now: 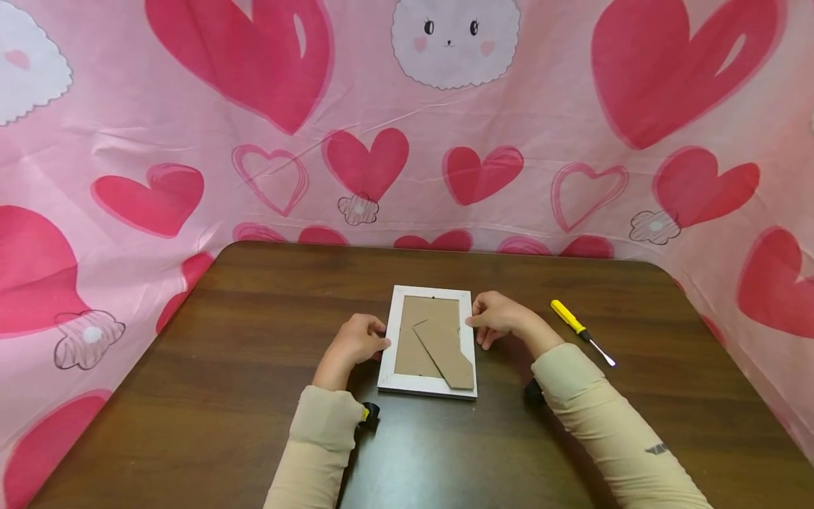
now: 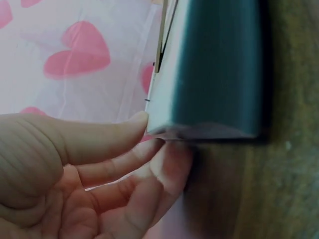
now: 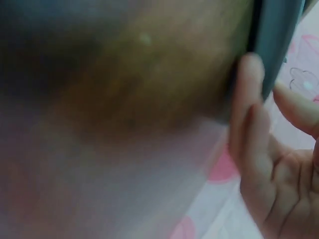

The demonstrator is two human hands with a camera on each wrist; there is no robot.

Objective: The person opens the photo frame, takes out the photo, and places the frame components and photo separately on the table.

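Observation:
A white picture frame (image 1: 429,385) lies back side up on the table, its brown backing board (image 1: 412,353) showing. A slanting stand leg (image 1: 453,357) lies flat over the board and overlaps the lower right of the rim. My left hand (image 1: 357,341) pinches the frame's left edge, thumb on the back face and fingers against the side; the left wrist view shows the thumb and fingertips at the frame's end. On the opposite edge, my right hand (image 1: 499,316) holds with the thumb on the rim and fingers along the side.
A screwdriver (image 1: 568,316) with a yellow and black handle lies right of the right hand. The brown wooden table (image 1: 254,339) meets a pink heart-patterned cloth (image 1: 432,120) at its back and sides. Dark straps or camera parts show at both wrists.

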